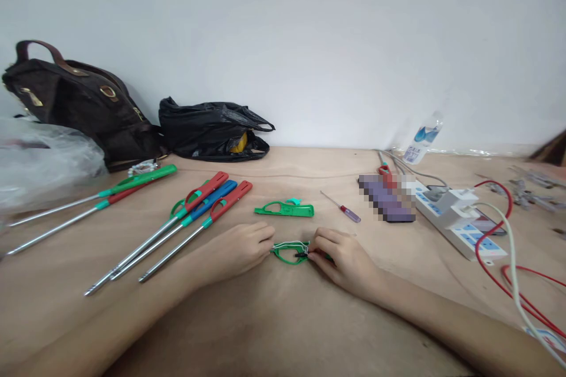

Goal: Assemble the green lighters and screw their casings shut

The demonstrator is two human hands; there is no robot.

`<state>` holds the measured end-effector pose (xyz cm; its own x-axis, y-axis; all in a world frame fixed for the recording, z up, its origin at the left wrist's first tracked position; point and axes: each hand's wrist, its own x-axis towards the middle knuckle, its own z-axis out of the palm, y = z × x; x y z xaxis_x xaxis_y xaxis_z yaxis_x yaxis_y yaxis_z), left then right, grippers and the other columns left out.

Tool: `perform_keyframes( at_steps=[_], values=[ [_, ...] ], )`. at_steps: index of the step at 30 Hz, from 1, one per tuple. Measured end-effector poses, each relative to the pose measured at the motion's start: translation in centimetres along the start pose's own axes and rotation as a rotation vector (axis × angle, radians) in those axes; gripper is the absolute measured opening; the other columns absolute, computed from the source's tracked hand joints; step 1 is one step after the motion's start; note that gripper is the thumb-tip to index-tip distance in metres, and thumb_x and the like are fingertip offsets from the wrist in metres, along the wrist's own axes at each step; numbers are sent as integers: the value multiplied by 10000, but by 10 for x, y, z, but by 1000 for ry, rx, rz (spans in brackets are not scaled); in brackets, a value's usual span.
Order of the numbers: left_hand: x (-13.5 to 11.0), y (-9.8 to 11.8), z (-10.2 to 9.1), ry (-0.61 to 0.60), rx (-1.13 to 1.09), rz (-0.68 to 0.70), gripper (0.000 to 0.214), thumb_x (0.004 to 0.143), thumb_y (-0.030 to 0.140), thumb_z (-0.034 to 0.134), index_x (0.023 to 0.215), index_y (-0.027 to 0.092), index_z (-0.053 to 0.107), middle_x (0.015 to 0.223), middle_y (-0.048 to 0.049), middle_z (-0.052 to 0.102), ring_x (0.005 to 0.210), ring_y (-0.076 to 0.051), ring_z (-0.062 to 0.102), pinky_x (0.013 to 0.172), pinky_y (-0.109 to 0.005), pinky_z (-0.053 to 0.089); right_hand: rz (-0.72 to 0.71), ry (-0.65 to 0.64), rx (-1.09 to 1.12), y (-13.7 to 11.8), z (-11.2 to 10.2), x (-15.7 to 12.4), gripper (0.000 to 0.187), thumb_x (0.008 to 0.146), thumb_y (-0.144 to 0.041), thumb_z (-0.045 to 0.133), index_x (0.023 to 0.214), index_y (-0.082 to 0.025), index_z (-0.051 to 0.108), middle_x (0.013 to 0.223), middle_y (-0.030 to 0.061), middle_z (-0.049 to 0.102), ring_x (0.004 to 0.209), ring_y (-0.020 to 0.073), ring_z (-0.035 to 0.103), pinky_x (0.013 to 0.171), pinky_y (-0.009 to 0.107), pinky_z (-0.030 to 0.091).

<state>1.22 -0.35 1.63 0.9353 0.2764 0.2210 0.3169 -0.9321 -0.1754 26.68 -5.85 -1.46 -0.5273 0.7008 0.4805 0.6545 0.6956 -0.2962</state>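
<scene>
An opened green lighter handle, a half shell with white wires running along it, lies between my hands at the table's near middle. My left hand is closed at its left end, the fingertips pinched together there. Closed around the right end is my right hand, with thumb and fingers at a small black part beside the wires. The right end of the shell is partly hidden by that hand. Just beyond lies the other green half shell, with a small teal piece at its upper edge.
Several long-necked lighters lie to the left. A small screwdriver, a purple phone and a power strip with red and white cables are on the right. Behind are a black plastic bag, dark backpack and water bottle.
</scene>
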Motion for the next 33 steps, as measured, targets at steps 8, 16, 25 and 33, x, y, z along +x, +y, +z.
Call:
perform_keyframes(
  at_steps=[8, 16, 25, 33],
  values=[
    [2, -1, -4, 0, -55, -23, 308, 971, 143, 356, 743, 155, 563, 785, -41, 545, 661, -161, 473, 581, -281, 357, -72, 38, -102, -3, -2, 3, 175, 935, -154, 477, 795, -165, 582, 752, 49, 595, 653, 166, 556, 567, 259, 409],
    [-2, -7, -6, -42, -256, -143, 218, 958, 262, 482, 795, 162, 587, 837, -37, 586, 740, -168, 546, 640, -264, 402, -30, 16, -59, -1, -2, 3, 138, 904, -117, 491, 812, -168, 581, 759, 39, 599, 668, 163, 565, 585, 257, 410],
    [55, -48, 5, 24, -357, -360, 233, 955, 144, 430, 1083, 149, 625, 1070, -78, 648, 966, -205, 615, 817, -307, 467, 11, 7, -24, 0, -1, 3, 127, 898, -127, 495, 820, -179, 580, 776, 42, 608, 687, 169, 576, 593, 263, 424],
    [99, -82, 34, -146, -399, -164, 203, 841, 43, 563, 955, 163, 682, 927, -42, 662, 845, -178, 624, 724, -243, 453, 50, 17, 47, 2, -1, 4, 121, 890, -113, 522, 815, -189, 577, 789, 29, 617, 705, 159, 588, 608, 252, 437]
  ],
)
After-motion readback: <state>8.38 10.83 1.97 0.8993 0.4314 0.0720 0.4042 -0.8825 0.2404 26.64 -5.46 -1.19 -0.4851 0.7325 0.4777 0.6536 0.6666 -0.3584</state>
